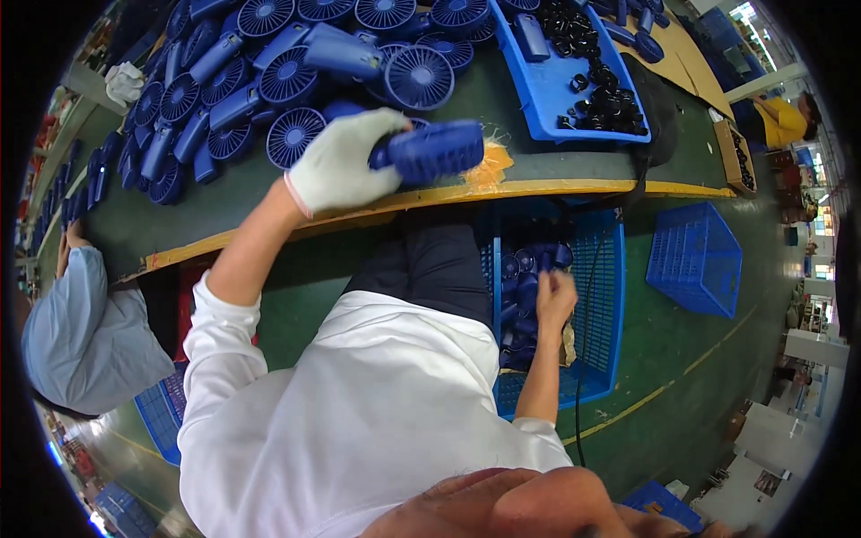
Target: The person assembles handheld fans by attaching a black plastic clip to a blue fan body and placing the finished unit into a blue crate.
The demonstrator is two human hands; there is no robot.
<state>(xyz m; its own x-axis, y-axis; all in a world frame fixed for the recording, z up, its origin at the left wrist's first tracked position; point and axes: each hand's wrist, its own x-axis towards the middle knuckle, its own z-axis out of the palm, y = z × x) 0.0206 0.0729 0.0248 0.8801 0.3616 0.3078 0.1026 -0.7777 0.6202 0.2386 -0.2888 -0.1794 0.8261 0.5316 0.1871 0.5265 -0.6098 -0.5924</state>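
My left hand (345, 163), in a white glove, is closed around a dark blue handheld fan (438, 151), held just above the table's front edge. The fan is a little smeared by motion. To its left and behind it lies a heap of blue handheld fans (289, 75) with round slatted heads. My right hand (556, 300) is bare and lowered into a blue crate (611, 314) beside my legs. Its fingers are curled together among several blue fan pieces (520, 291); what exactly they grip is not clear.
A blue tray (556, 103) of small black parts stands on the green table (377, 202). Orange, frayed material (489, 166) marks the table edge. Another blue crate (695, 260) sits on the floor at right. A co-worker in a light blue sleeve (85, 296) works at left. A cable (578, 421) hangs by the crate.
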